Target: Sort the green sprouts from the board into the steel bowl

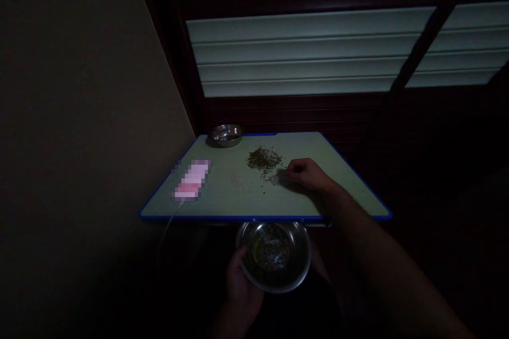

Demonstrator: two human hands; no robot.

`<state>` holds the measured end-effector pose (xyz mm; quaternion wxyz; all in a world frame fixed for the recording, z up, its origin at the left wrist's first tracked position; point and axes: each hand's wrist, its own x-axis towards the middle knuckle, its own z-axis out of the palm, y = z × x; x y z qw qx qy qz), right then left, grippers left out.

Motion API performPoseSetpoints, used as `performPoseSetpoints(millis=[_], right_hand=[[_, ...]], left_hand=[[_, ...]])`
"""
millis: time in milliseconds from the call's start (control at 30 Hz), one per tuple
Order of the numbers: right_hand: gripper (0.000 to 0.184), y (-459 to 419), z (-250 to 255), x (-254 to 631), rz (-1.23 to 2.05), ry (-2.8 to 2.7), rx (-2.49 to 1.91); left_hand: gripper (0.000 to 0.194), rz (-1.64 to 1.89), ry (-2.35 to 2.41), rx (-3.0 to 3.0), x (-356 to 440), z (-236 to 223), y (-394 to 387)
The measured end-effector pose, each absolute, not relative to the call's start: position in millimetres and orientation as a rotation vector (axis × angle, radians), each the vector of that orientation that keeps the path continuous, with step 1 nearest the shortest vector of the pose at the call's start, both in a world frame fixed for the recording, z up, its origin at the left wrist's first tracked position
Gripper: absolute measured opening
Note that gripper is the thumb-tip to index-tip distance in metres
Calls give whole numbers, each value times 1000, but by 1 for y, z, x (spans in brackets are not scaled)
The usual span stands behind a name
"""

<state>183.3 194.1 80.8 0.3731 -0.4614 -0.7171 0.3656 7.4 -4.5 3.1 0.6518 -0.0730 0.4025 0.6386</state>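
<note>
Just below the desk (222, 205), the left hand (245, 291) grips a bowl (278, 282) of grains (270, 249), likely keeping it level. Above the desk, the right hand (305, 174) pinches, on what I can't tell, beside a pile (262, 158). Dish (226, 142) at its far-left corner; beyond, dim slatted panelling (298, 71).

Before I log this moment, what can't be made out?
All in the head view:
- Screen of the device: pixelated.
- Whether the right hand pinches anything: too dark and small.
- Fingers of the left hand under the held bowl: hidden by it.
- Kind of grains in the pile: too small.
</note>
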Motion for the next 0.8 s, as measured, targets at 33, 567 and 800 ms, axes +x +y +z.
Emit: performPoseSetpoints(millis=[33, 567, 800], right_hand=[[21, 193, 81, 183, 975, -1845, -1178], [20, 191, 82, 175, 813, -1834, -1071], [23, 192, 73, 170, 878, -1935, -1022]], left_hand=[[19, 1447, 913, -173, 8, 4, -4], [21, 1448, 858, -162, 9, 4, -4], [23, 1446, 868, -171, 9, 2, -2]])
